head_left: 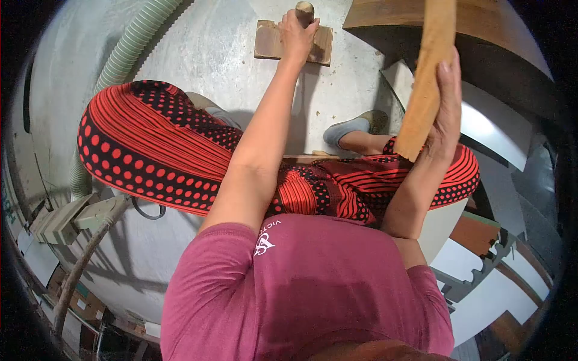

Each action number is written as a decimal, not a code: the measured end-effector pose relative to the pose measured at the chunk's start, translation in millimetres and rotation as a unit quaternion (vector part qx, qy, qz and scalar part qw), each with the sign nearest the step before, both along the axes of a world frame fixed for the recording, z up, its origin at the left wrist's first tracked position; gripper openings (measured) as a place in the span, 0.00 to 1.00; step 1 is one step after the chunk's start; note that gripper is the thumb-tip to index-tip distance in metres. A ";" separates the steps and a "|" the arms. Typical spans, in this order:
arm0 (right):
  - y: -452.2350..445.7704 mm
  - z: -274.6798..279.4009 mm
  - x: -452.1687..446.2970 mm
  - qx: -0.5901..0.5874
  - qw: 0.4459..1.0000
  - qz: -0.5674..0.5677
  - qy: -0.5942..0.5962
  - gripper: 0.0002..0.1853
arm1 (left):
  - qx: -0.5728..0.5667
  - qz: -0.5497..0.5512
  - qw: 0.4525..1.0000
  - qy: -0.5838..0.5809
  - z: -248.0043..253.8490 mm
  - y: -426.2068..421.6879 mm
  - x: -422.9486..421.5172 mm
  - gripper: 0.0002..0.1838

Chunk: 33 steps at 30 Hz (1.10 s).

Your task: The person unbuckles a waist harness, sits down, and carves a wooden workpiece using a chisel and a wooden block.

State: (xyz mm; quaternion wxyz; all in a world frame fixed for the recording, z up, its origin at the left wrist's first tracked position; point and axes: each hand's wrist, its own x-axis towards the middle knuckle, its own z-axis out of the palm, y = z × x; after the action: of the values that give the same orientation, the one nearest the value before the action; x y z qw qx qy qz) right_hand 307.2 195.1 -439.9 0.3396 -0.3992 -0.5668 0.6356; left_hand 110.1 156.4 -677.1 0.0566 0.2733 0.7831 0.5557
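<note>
My left hand [296, 37] is stretched forward, its fingers wrapped round a dark round handle [304, 12] with a pale end. Under that hand lies a flat rectangular wooden block [321, 47] on the grey floor. On the right, my right hand [447, 105] holds a long light-brown wooden piece [428, 78] by its side, raised above my right knee. The piece's lower end is close to my wrist, and its upper end runs out of the frame. Some of my right fingers are hidden behind the wood.
A ribbed green hose [135, 42] runs along the upper left. A large curved wooden piece [481, 30] is at the upper right. Small chips [333, 116] dot the floor near my grey shoe [346, 129]. Panels and offcuts [475, 233] lie at the lower right.
</note>
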 end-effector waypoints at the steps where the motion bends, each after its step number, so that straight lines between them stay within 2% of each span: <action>1: -3.8 -6.9 -3.8 -0.007 1.000 0.008 -0.001 0.34 | 0.005 -0.007 1.000 -0.008 1.3 -1.7 -0.5 0.24; 3: 1.6 -33.8 -7.4 -0.001 0.998 0.052 -0.041 0.38 | 0.006 -0.008 1.000 -0.017 -1.0 -2.3 -3.8 0.25; 7: -2.1 -84.2 -22.3 0.013 0.990 0.095 -0.107 0.39 | -0.014 0.006 0.999 -0.035 7.5 -4.3 -12.8 0.25; 10: -0.6 -97.3 -30.6 0.010 0.982 0.142 -0.122 0.37 | -0.007 0.016 0.998 -0.058 7.2 -2.2 -18.1 0.26; 13: 0.1 -108.1 -35.1 0.040 0.980 0.131 -0.146 0.38 | 0.000 0.011 0.998 -0.068 0.3 0.2 -22.9 0.26; 14: 0.7 -107.6 -38.3 0.087 0.972 0.140 -0.166 0.38 | 0.000 0.011 0.998 -0.067 2.1 0.1 -23.1 0.26; 16: -0.9 -106.4 -42.8 0.098 0.971 0.141 -0.164 0.40 | -0.006 0.005 0.993 -0.116 6.2 -0.5 -23.3 0.26; 18: -7.7 -97.2 -51.6 0.107 0.971 0.138 -0.163 0.41 | -0.011 0.006 0.994 -0.109 7.8 -0.7 -22.5 0.26; 20: -13.0 -85.0 -60.4 0.172 0.953 0.163 -0.189 0.42 | -0.015 0.002 0.995 -0.103 9.9 0.1 -18.9 0.26; 23: -11.1 -82.6 -72.1 0.157 0.944 0.206 -0.207 0.42 | 0.002 -0.021 0.996 -0.090 8.7 1.1 -19.7 0.27; 26: 7.5 -116.5 -82.1 0.212 0.937 0.161 -0.225 0.42 | -0.015 0.011 0.997 -0.074 1.8 -6.9 -27.1 0.26; 28: 29.4 -148.5 -86.8 0.233 0.931 0.138 -0.247 0.42 | -0.023 0.048 0.987 -0.153 5.0 -19.7 -32.5 0.24; 31: 75.5 -212.4 -82.7 0.239 0.910 0.139 -0.309 0.43 | 0.019 0.056 0.980 -0.190 -17.9 -35.1 -42.7 0.24; 33: 98.3 -249.9 -72.2 0.276 0.859 0.177 -0.394 0.43 | 0.020 0.074 0.976 -0.204 -15.7 -41.9 -38.1 0.24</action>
State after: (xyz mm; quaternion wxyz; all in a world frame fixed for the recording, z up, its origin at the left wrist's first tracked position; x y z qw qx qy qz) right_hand 234.9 293.3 -689.8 0.0664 -0.3994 -0.8664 0.2924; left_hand 72.0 114.5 -692.7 0.1681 0.0962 0.7619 0.6181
